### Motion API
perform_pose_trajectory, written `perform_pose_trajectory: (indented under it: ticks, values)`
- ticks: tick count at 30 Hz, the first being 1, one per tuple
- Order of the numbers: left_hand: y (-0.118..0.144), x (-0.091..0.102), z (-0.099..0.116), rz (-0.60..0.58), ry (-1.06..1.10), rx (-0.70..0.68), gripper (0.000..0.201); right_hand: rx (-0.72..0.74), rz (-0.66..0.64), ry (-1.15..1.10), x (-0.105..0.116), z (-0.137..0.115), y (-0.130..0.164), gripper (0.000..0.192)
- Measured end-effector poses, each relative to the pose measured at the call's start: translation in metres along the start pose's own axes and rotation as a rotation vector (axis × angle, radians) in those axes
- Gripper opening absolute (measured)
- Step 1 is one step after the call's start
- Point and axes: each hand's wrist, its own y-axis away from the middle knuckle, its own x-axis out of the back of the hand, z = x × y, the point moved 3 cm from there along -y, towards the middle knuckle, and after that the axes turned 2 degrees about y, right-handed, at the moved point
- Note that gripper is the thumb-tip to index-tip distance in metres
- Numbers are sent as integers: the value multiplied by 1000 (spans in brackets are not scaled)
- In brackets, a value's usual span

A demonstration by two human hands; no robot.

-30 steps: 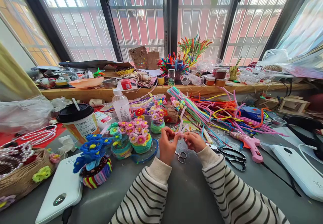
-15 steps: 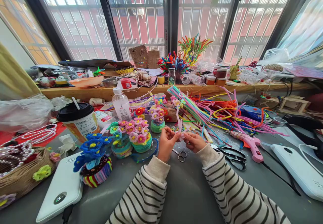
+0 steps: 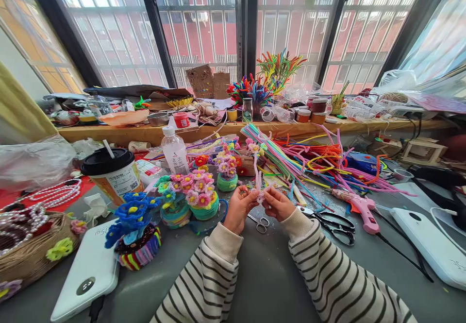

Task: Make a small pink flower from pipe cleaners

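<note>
Pink pipe cleaner (image 3: 258,179), one, pinched by left hand (image 3: 238,209) and right hand (image 3: 278,204); two scissors (image 3: 333,223) lie on the worktop (image 3: 262,274).

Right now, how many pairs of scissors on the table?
2. Small silver scissors lie just below the hands, between the wrists. Large black-handled scissors lie right of the right hand, beside the pink glue gun. More may hide under the clutter.

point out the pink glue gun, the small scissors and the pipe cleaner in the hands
pink glue gun (image 3: 360,207), head view, on its body above the handle
small scissors (image 3: 260,222), head view, on the finger loops
pink pipe cleaner (image 3: 258,177), head view, on the upright stem above the fingers
</note>
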Motion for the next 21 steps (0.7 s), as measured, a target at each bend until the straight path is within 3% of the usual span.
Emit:
perform_pose_trajectory:
  ticks: [5,8,11,15,21]
  values:
    - [-1,1,0,14,-118,-74,38,34,189,-26,11,-3,-4,33]
    - [-1,-1,-2,-14,-126,-18,35,45,275,-40,16,-4,-5,27]
    - [1,-3,-3,-57,-99,54,26,52,287,-33,16,-5,-5,23]
    - [0,0,-3,-24,-26,91,19,70,266,-9,13,-7,-3,23]
    - [-1,2,-5,-56,85,158,19,133,252,-9,13,-10,-2,23]
